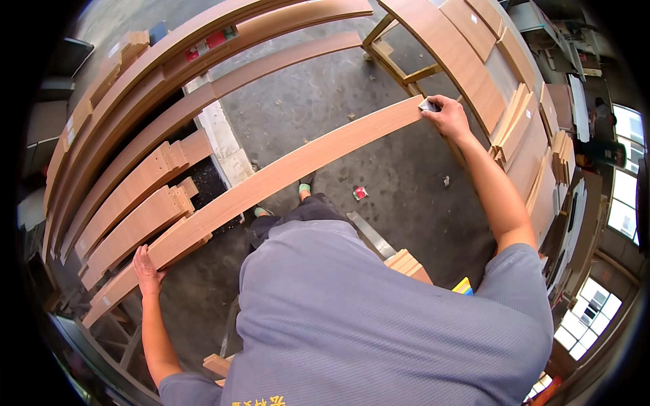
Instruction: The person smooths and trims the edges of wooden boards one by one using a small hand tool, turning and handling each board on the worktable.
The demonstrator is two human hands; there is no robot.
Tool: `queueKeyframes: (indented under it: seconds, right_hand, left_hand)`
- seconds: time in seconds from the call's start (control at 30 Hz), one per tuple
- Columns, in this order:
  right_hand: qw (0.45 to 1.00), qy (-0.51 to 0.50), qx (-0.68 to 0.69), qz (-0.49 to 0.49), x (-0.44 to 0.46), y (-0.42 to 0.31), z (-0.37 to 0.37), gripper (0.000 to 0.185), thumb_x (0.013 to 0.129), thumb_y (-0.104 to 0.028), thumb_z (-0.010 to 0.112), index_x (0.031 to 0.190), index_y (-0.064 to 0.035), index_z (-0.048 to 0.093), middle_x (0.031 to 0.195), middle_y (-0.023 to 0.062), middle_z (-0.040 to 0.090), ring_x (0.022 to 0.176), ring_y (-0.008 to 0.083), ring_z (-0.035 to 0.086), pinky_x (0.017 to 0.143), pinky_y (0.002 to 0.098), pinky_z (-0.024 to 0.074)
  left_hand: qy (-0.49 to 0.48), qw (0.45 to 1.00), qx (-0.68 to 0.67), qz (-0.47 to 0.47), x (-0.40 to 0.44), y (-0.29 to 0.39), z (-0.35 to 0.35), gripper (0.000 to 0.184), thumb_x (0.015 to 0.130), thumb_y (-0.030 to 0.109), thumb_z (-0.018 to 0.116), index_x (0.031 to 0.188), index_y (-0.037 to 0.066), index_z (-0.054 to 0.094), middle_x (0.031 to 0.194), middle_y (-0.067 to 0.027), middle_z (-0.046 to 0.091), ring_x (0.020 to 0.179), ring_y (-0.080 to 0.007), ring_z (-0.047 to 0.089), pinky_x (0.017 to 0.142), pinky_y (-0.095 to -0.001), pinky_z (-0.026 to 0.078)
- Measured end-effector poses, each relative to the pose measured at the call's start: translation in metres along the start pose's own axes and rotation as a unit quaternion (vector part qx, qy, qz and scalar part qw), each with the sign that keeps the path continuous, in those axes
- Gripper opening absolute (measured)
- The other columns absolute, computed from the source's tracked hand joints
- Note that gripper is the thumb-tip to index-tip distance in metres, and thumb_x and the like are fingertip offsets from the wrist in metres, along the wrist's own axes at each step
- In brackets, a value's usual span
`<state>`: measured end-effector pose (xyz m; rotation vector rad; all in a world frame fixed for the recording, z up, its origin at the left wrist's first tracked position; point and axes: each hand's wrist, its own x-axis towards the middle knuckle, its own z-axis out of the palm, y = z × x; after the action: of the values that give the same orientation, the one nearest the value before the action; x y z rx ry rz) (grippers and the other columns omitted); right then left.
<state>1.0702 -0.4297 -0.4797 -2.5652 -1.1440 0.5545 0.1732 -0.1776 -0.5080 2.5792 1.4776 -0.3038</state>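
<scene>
A person in a grey textured shirt (393,318), yellow characters at its hem, stood over a bare, stained concrete floor (399,162) in a workshop crowded with boards, a long wood-grain board (291,172) stretched across the front of the body. The board ran from the near left to the far right, narrow, flat-faced and pinkish tan. At its right end, the right hand (447,115) was closed on a small grey pad (428,105), held against the board; the pad's exact kind could not be made out. Toward the other end, the left hand (147,271) lay across the board, fingers on its face, though how firmly it gripped could not be told.

To the left, stacked planks (135,223) of similar grain lay in layers, some with stepped ends, beside a pale, rough-surfaced beam (223,139). At the far right, smooth rectangular panels (467,74) spread beside a wooden frame (423,73) of slim bars, with thin strips (514,115) piled among them. A crumpled red-and-white scrap (360,193) lay on the floor, while bright paned windows (626,183) lined the right side.
</scene>
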Motion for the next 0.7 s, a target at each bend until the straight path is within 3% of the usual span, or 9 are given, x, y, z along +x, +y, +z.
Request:
queueKeyframes:
  seconds: [0.07, 0.1, 0.17, 0.2, 0.33, 0.47, 0.6, 0.7]
  right_hand:
    - [0.999, -0.004, 0.002, -0.033, 0.016, -0.002, -0.005, 0.052, 0.076, -0.025, 0.087, 0.124, -0.0086, 0.076, 0.113, 0.0139, 0.078, 0.107, 0.0286, 0.074, 0.095, 0.0364, 0.0564]
    - [0.998, -0.025, -0.002, -0.052, 0.016, -0.004, -0.013, 0.053, 0.073, -0.017, 0.087, 0.125, -0.0103, 0.076, 0.126, 0.0137, 0.074, 0.110, 0.0293, 0.073, 0.096, 0.0373, 0.0562]
    - [0.967, -0.077, -0.083, -0.229, 0.021, 0.009, -0.029, 0.056, 0.070, -0.009, 0.085, 0.125, -0.0129, 0.076, 0.140, 0.0120, 0.067, 0.115, 0.0307, 0.071, 0.097, 0.0388, 0.0560]
    - [0.955, -0.097, -0.111, -0.256, 0.019, 0.005, -0.035, 0.055, 0.068, -0.004, 0.083, 0.122, -0.0131, 0.077, 0.149, 0.0098, 0.061, 0.117, 0.0324, 0.069, 0.097, 0.0414, 0.0566]
    - [0.930, -0.150, -0.157, -0.296, 0.008, -0.024, -0.024, 0.053, 0.068, -0.008, 0.085, 0.120, -0.0132, 0.077, 0.151, 0.0060, 0.059, 0.121, 0.0328, 0.066, 0.101, 0.0447, 0.0541]
    - [0.898, -0.139, -0.203, -0.365, -0.017, -0.079, 0.006, 0.052, 0.070, -0.011, 0.085, 0.121, -0.0150, 0.075, 0.149, 0.0114, 0.060, 0.127, 0.0329, 0.063, 0.107, 0.0443, 0.0510]
    - [0.895, -0.164, -0.183, -0.373, -0.047, -0.146, 0.054, 0.052, 0.071, -0.011, 0.084, 0.122, -0.0123, 0.074, 0.152, 0.0119, 0.057, 0.128, 0.0331, 0.063, 0.106, 0.0433, 0.0530]
    - [0.886, -0.149, -0.128, -0.420, -0.081, -0.222, 0.094, 0.037, 0.074, -0.009, 0.079, 0.110, -0.0094, 0.073, 0.122, 0.0124, 0.066, 0.111, 0.0321, 0.069, 0.091, 0.0450, 0.0572]
  left_hand:
    - [-0.001, 1.000, 0.004, 0.007, 0.001, -0.001, 0.002, 0.113, 0.056, 0.008, 0.097, 0.152, 0.011, 0.037, 0.148, -0.0188, 0.049, 0.140, -0.0413, 0.045, 0.118, -0.0520, 0.038]
    - [-0.001, 1.000, 0.009, 0.011, 0.000, -0.003, 0.001, 0.113, 0.056, 0.007, 0.097, 0.151, 0.011, 0.037, 0.148, -0.0188, 0.049, 0.140, -0.0408, 0.045, 0.119, -0.0517, 0.037]
    - [0.001, 1.000, 0.017, 0.017, -0.001, -0.005, 0.001, 0.113, 0.056, 0.006, 0.096, 0.151, 0.011, 0.037, 0.148, -0.0187, 0.049, 0.140, -0.0406, 0.045, 0.119, -0.0515, 0.037]
    - [0.007, 0.999, 0.021, 0.022, 0.000, -0.003, 0.002, 0.113, 0.056, 0.005, 0.096, 0.151, 0.011, 0.037, 0.148, -0.0186, 0.048, 0.140, -0.0403, 0.045, 0.119, -0.0512, 0.037]
    - [0.008, 1.000, 0.012, 0.014, 0.000, 0.000, 0.001, 0.114, 0.054, 0.005, 0.096, 0.152, 0.011, 0.038, 0.148, -0.0184, 0.049, 0.140, -0.0403, 0.045, 0.119, -0.0513, 0.036]
    - [0.013, 1.000, 0.003, 0.008, 0.001, 0.000, 0.001, 0.112, 0.053, 0.005, 0.096, 0.150, 0.010, 0.040, 0.147, -0.0169, 0.051, 0.139, -0.0393, 0.046, 0.119, -0.0518, 0.036]
    - [0.026, 0.999, 0.007, 0.019, 0.001, 0.002, 0.003, 0.116, 0.053, 0.019, 0.099, 0.152, 0.010, 0.038, 0.149, -0.0181, 0.048, 0.141, -0.0388, 0.044, 0.119, -0.0527, 0.035]
    - [0.029, 1.000, 0.011, 0.007, 0.003, 0.032, -0.010, 0.118, 0.064, 0.036, 0.095, 0.159, 0.005, 0.031, 0.156, -0.0192, 0.041, 0.148, -0.0376, 0.037, 0.125, -0.0532, 0.027]
